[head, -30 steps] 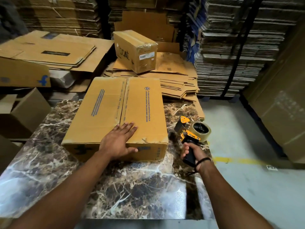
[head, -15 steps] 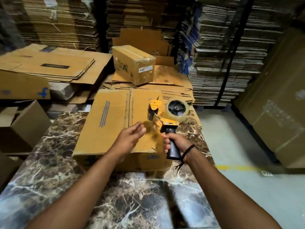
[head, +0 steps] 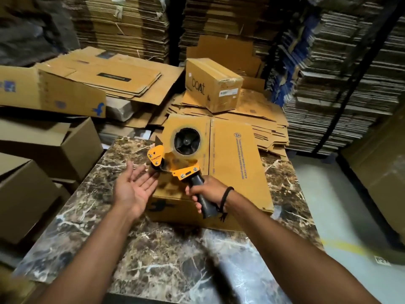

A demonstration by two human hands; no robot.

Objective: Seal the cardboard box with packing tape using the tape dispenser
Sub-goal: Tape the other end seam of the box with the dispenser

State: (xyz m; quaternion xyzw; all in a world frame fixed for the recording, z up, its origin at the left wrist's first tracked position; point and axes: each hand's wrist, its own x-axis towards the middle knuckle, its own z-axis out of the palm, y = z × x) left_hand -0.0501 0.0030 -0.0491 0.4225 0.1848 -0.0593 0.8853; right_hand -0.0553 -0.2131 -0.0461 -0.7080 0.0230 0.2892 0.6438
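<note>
Left hand: palm up, fingers straight and spread, holding nothing. My fingertips reach the front roller end of the tape dispenser; I cannot confirm contact. The dispenser is yellow with a black handle and is held in the air over the near left part of the cardboard box, with the tape roll uppermost and facing me.

Right hand: fingers curled tight round the black handle. A black cord sits on my wrist.

The box lies flat on the marble tabletop. Both top flaps are closed and meet along a centre seam that runs away from me. Behind it, a smaller box marked "boat" rests on flattened cartons.

Far right: tall stacks of flattened cardboard.
</note>
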